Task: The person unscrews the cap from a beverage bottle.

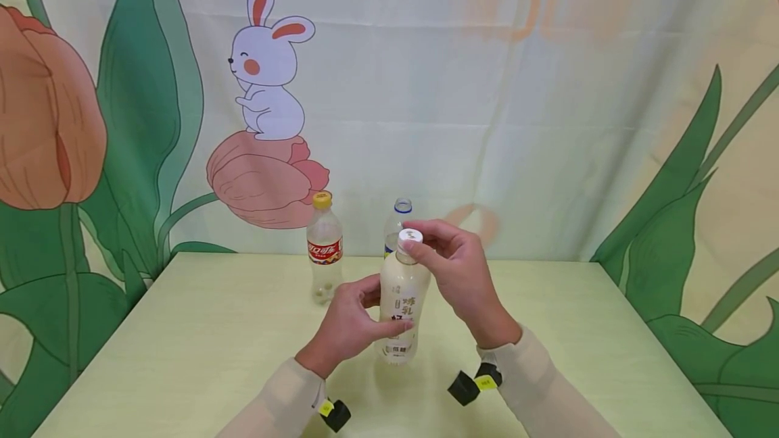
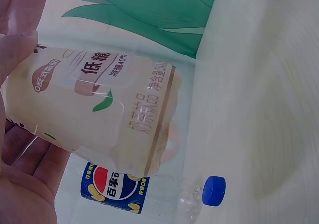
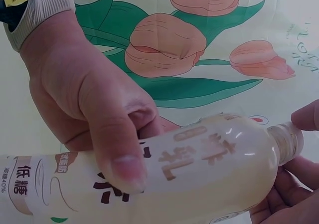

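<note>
A milk tea bottle [image 1: 398, 289], pale cream with a printed label, stands nearly upright between both hands. My left hand [image 1: 347, 320] grips its body, the thumb lying across the label; the right wrist view shows this left hand [image 3: 94, 94] too. At the top, my right hand [image 1: 465, 269] pinches the white cap [image 1: 411, 235] between thumb and fingers. The cap sits on the bottle's neck. In the left wrist view, the bottle's base [image 2: 162, 119] hangs over the table.
Behind the milk tea bottle stands a clear Pepsi bottle [image 1: 392, 222] with an uncapped mouth. Its blue cap [image 2: 214, 190] lies on the table close to its base. Left of it is a Coca-Cola bottle [image 1: 325, 252] with a yellow cap. A printed curtain [image 1: 426, 86] backs the table [image 1: 201, 350].
</note>
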The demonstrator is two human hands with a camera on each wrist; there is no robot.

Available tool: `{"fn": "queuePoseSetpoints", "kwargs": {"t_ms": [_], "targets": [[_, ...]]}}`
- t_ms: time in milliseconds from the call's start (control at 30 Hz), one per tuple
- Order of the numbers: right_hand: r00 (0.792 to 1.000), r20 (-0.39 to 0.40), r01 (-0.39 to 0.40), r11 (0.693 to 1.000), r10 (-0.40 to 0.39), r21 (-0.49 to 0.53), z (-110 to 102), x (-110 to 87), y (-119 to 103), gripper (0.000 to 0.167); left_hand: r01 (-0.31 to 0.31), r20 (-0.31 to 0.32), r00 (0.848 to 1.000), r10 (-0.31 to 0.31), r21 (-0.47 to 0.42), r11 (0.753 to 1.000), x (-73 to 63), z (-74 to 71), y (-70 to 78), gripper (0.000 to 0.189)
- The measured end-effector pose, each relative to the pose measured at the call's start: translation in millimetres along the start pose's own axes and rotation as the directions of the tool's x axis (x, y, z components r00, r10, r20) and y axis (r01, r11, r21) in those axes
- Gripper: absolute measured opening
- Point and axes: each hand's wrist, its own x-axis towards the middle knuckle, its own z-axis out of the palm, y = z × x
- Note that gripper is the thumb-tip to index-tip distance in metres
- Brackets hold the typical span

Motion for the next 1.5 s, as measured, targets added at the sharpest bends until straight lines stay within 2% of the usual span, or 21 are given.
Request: {"fn": "queuePoseSetpoints", "kwargs": {"t_ms": [333,433,533,700,933,1100,1500], "targets": [[0.998,0.065,0.010,1.000,-0.009,-0.024,-0.9,0.9,0.9,0.034,-0.016,-0.001,1.000,0.016,-0.011,1.000,0.0,-0.3,-1.4,0.054],[0.999,0.042,0.018,0.997,-0.015,-0.072,-1.7,2.0,1.7,0.038,-0.008,0.001,1.000,0.008,-0.010,1.000,-0.1,-1.1,-1.7,0.054],[1.000,-0.023,0.006,0.992,-0.009,-0.127,-1.0,2.8,1.5,0.044,0.003,0.003,1.000,-0.003,-0.015,1.000,0.1,-1.4,-1.4,0.053],[0.993,-0.111,-0.046,0.983,0.027,-0.177,0.8,3.1,-1.4,0.041,0.009,0.004,1.000,-0.009,-0.018,1.000,0.3,-1.4,-0.1,0.052],[0.991,-0.125,-0.074,0.981,0.051,-0.181,1.0,3.9,-3.8,0.032,0.011,0.001,1.000,-0.011,-0.013,1.000,1.3,-2.1,-0.4,0.053],[0.993,-0.109,-0.062,0.985,0.045,-0.159,0.9,3.6,-2.9,0.027,0.010,-0.002,1.000,-0.010,-0.013,1.000,1.0,-2.0,-1.2,0.053],[1.000,-0.001,-0.012,0.993,0.012,-0.118,-1.0,2.7,0.0,0.027,0.012,-0.006,1.000,-0.012,-0.013,1.000,0.4,-2.4,-2.5,0.054]]}}
